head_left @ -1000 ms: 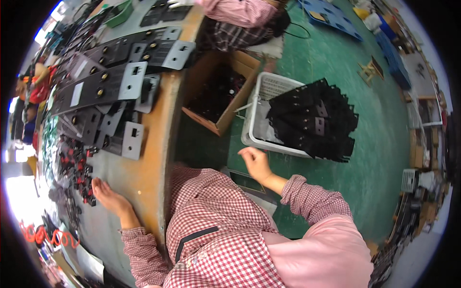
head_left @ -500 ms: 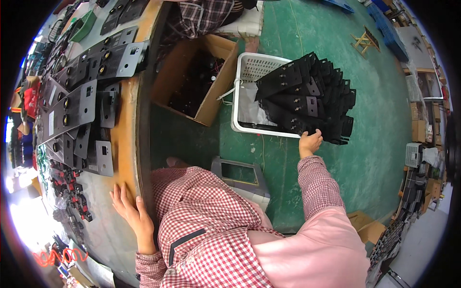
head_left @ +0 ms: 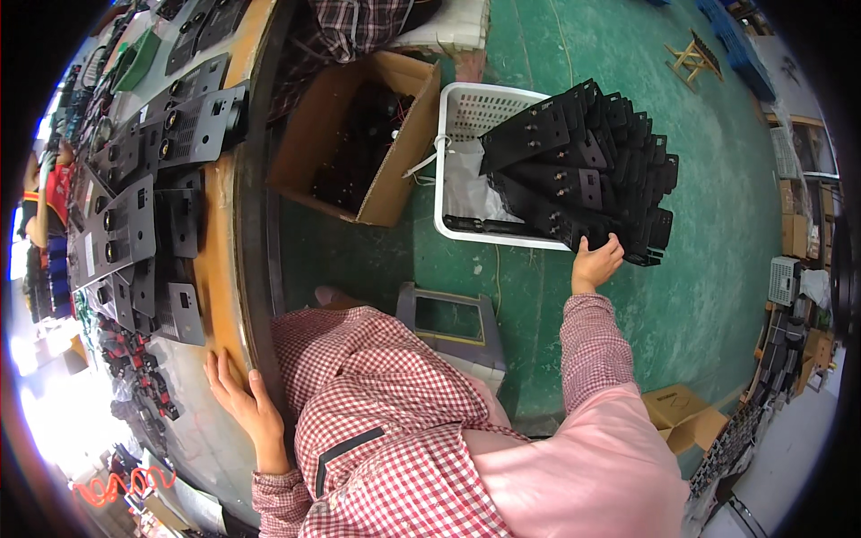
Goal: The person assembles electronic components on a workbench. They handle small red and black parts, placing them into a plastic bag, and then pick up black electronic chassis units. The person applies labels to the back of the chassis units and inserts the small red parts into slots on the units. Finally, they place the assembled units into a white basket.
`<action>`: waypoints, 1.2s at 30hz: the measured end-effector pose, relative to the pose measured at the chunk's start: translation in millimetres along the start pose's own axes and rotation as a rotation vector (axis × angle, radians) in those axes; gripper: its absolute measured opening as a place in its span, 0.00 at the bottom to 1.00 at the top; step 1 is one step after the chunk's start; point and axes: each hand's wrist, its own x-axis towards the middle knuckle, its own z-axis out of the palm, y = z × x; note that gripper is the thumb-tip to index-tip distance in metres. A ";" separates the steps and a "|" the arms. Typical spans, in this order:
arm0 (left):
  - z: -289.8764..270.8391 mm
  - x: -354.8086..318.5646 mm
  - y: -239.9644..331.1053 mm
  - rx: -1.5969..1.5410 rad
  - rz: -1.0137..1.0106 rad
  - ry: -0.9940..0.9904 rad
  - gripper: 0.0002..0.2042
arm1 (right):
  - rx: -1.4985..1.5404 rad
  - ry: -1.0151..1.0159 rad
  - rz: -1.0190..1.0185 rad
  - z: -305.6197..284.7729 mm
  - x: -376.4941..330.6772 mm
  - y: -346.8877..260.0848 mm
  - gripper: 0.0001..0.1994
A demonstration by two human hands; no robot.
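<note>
My right hand [head_left: 596,264] reaches out to a fanned stack of flat black panels [head_left: 574,170]. Its thumb and fingers are closed on the edge of the nearest black panel [head_left: 578,224]; part of the grip is hidden. The stack lies across a white plastic basket [head_left: 502,240] and juts out past its right side. Small metal posts stand up from several of the panels. My left hand [head_left: 247,399] rests flat on the edge of the workbench [head_left: 215,296], fingers spread and holding nothing. Beyond it on the bench lie dark panels with round knobs [head_left: 126,224].
A cardboard box [head_left: 395,170] with dark parts stands between bench and basket. Near my legs is a grey plastic stool [head_left: 457,332]. Another person's plaid sleeve [head_left: 354,27] shows at the top. A small wooden stool [head_left: 695,58] and an open carton [head_left: 682,417] are farther right.
My view has shifted slightly. My right hand has moved a little to the right along the near panel's edge, and its fingers have closed in. My left hand stays on the bench edge.
</note>
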 end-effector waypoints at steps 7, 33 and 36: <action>-0.9 -1.6 0.6 0.020 -0.016 -0.012 0.27 | -0.020 -0.172 -0.087 -1.4 15.6 11.9 0.36; -41.4 -74.1 -38.8 -0.117 -0.167 0.356 0.23 | 0.217 -0.609 -0.564 81.9 5.6 -73.6 0.30; -84.7 -143.8 -84.5 0.091 -0.391 0.546 0.22 | 0.129 -0.658 -0.534 71.8 5.3 -86.5 0.27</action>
